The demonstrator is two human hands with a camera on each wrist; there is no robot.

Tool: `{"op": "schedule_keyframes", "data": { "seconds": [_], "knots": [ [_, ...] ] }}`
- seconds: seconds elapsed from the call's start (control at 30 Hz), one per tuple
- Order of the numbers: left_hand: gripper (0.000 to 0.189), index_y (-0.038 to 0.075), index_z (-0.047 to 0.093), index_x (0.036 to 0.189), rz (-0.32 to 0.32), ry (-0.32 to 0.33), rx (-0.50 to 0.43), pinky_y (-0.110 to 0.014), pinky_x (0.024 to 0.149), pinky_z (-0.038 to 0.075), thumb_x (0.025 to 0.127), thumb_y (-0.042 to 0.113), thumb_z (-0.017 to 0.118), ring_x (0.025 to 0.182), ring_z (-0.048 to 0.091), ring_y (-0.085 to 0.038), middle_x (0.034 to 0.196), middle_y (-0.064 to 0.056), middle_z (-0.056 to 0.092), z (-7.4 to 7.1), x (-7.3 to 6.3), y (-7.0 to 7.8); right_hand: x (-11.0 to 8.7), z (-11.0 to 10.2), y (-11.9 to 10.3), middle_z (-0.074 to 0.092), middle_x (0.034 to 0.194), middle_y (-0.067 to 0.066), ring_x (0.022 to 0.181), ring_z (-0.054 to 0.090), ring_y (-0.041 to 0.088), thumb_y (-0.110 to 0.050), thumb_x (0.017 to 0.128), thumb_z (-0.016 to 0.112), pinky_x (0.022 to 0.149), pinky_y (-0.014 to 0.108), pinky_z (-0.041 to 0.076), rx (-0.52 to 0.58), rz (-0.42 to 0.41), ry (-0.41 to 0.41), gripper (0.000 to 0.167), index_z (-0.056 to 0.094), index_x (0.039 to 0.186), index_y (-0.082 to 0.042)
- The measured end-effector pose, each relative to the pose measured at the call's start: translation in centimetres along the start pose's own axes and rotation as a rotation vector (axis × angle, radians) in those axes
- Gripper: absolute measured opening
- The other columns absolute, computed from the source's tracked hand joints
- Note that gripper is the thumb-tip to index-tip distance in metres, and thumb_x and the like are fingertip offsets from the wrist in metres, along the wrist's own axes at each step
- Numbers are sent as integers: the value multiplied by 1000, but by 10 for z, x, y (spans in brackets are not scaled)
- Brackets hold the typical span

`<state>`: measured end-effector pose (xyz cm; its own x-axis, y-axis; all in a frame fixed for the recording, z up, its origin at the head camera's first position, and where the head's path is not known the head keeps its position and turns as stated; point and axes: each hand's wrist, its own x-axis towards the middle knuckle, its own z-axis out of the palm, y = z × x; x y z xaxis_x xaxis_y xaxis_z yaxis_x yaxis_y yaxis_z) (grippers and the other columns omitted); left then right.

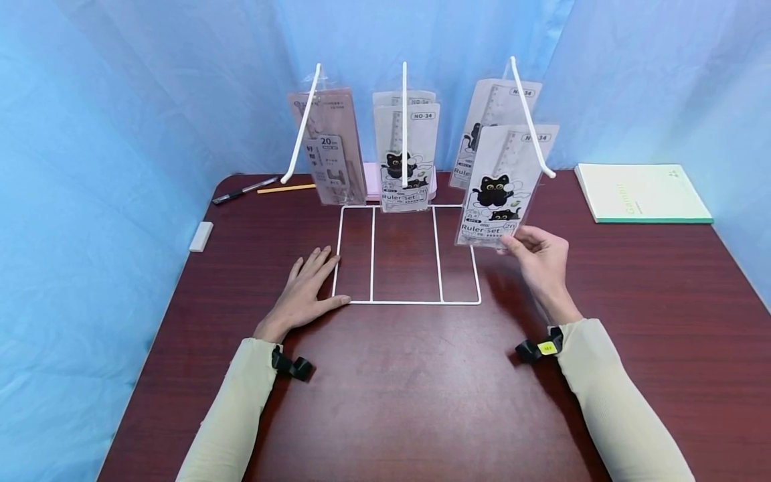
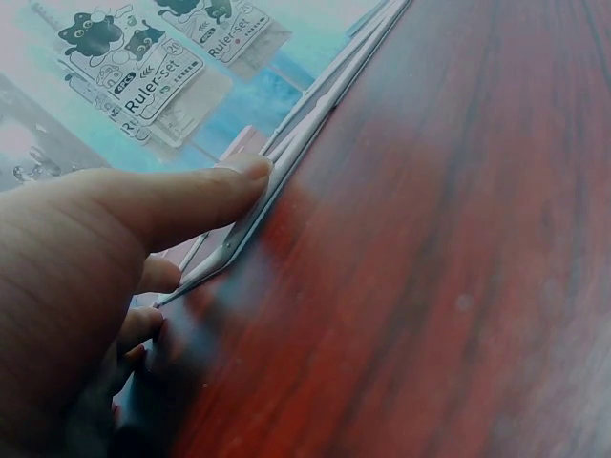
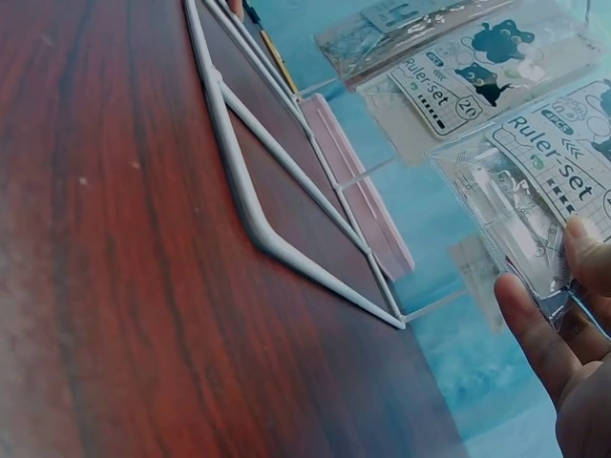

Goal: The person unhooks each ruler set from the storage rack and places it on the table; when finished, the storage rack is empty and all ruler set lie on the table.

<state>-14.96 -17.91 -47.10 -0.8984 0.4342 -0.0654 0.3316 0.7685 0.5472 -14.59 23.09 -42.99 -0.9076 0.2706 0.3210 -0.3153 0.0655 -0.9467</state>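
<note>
My right hand (image 1: 542, 260) pinches the lower right corner of a clear ruler set pack (image 1: 495, 194) printed with a black cat. This pack overlaps the right white hook (image 1: 529, 120); whether it hangs on the hook I cannot tell. Behind it is another ruler set pack (image 1: 472, 144). With fingers spread, my left hand (image 1: 306, 292) rests at the left front corner of the white wire rack base (image 1: 415, 303); its thumb touches the wire in the left wrist view. More ruler set packs (image 1: 406, 157) hang on the middle hook, and pinkish packs (image 1: 328, 147) on the left one.
A pink tray-like piece (image 1: 372, 181) lies behind the rack base. To the left are a pen (image 1: 243, 191), a yellow pencil (image 1: 286, 189) and a white eraser (image 1: 201, 236). A pale green notebook (image 1: 644, 193) lies at the back right. Blue curtain (image 1: 181, 87) hangs around the table.
</note>
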Motion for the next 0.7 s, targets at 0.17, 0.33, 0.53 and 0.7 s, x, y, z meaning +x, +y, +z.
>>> {"op": "schedule_keyframes", "data": {
  "seconds": [0.17,0.33,0.53,0.7],
  "knots": [
    [88,15,27,160,-9,-4,7,-56,128,0,91,49,69,159,8,-30,170,-9,15,0,0,-2,-4,1,-1,77,71,0,57,71,8,6,83,76,61,23,60,18,13,-5,4,75,86,4],
    [87,14,27,160,-4,-3,9,-56,128,0,91,49,68,159,9,-30,170,-9,15,0,0,-1,-8,-1,-2,76,70,-4,57,71,7,9,83,74,61,23,60,6,-4,-10,6,72,85,13],
    [87,15,27,160,-8,-5,12,-56,128,0,91,50,68,159,9,-30,170,-9,15,0,1,-1,-14,-5,-4,76,70,-6,57,72,8,4,83,77,61,23,60,-5,-2,-16,17,68,86,19],
    [87,15,28,160,-10,-4,5,-56,128,1,91,49,68,159,9,-30,170,-9,16,0,1,1,-19,-6,-6,76,70,-5,57,71,9,4,83,77,62,23,60,0,16,-14,14,71,85,15]
  ]
}}
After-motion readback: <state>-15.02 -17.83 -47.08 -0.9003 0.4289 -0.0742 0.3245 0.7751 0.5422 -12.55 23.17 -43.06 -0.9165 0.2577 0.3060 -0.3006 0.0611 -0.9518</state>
